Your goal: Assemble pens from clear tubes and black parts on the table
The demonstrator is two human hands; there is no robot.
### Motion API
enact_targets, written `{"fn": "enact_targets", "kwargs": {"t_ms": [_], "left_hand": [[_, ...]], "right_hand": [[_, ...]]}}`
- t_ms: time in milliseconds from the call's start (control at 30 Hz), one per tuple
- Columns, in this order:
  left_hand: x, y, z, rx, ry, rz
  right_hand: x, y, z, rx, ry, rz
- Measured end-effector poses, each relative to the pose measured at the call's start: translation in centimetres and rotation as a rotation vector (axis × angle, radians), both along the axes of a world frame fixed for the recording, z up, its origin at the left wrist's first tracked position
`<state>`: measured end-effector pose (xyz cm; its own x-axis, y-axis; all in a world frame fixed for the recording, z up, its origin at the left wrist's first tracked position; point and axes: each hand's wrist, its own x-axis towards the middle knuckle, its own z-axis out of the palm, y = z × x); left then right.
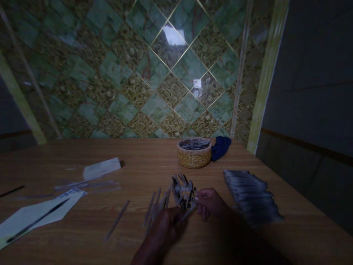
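My left hand (168, 225) is low in the middle of the view, its fingers closed round the lower end of a thin greyish stick (189, 212). The fingers of my right hand (209, 202) pinch the upper end of the same stick. Just beyond both hands lies a small pile of short dark and pale pieces (182, 189). Several slim sticks (156, 206) lie left of that pile, and one more stick (118, 221) rests apart, farther left. Dim light and blur hide fine detail.
A woven basket (194, 158) full of sticks stands at the back, beside a dark blue cloth (220, 147). Many dark sticks lie in a row (250, 195) at right. At left are a white box (102, 168) and a paper sheet (41, 215) with a pen on it.
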<state>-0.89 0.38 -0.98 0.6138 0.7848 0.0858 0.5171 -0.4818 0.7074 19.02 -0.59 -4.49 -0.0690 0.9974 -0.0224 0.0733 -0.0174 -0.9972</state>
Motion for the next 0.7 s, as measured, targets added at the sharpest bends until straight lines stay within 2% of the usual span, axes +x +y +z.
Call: {"fn": "enact_targets", "kwargs": {"t_ms": [100,200,333,500,567,600,633,700], "left_hand": [[0.2,0.2,-0.2,0.228,0.069,0.037],[0.5,0.0,0.1,0.352,0.203,0.071],[0.9,-0.7,1.0,0.375,0.333,0.076],[1.2,-1.3,2.0,0.384,0.281,0.108],[1.3,-1.2,1.8,0.325,0.216,0.107],[1.3,-1.1,1.6,0.278,0.176,0.101],[1.4,-0.9,1.2,0.223,0.129,0.093],[1.6,-0.5,0.4,0.104,0.017,0.083]], "right_hand": [[0.0,0.1,0.5,-0.015,-0.011,-0.034],[-0.1,0.3,1.0,-0.038,-0.031,-0.074],[-0.1,0.4,1.1,-0.087,-0.103,-0.094],[-0.1,-0.1,1.8,-0.081,-0.201,-0.159],[-0.1,-0.9,2.8,0.062,-0.395,-0.242],[-0.2,-1.4,3.5,0.183,-0.560,-0.265],[-0.3,-1.9,4.1,0.317,-0.753,-0.252],[-0.7,-3.0,5.0,0.530,-1.064,-0.099]]}}
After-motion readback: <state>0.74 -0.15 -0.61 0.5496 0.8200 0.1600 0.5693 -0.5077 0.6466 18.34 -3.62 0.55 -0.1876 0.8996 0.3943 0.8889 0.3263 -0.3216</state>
